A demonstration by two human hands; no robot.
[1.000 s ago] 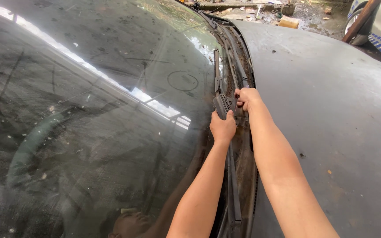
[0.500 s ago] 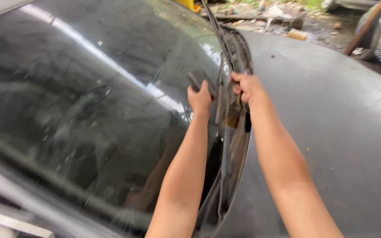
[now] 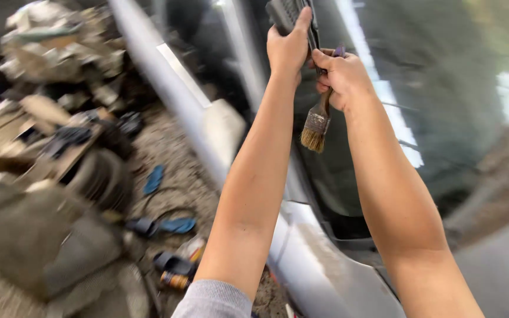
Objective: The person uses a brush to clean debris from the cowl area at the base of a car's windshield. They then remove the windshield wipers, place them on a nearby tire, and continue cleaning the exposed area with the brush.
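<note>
Both my arms reach up to a car windscreen (image 3: 443, 88). My left hand (image 3: 288, 48) grips the dark wiper blade (image 3: 284, 12) lifted off the glass near the top edge of the view. My right hand (image 3: 340, 76) is closed on the wiper arm and on the handle of a small paintbrush (image 3: 315, 126), whose tan bristles hang down below the fist. The two hands almost touch. The wiper's far end is cut off by the frame.
The silver pillar (image 3: 166, 82) and fender (image 3: 319, 271) of the car run diagonally through the middle. Left of the car, gravel ground holds a tyre (image 3: 98, 179), blue sandals (image 3: 166, 224), cans (image 3: 175, 271) and piles of scrap (image 3: 48, 35).
The view has swung sharply left and down, so the ground beside the car now shows. Both hands stay on the wiper, which is raised off the glass.
</note>
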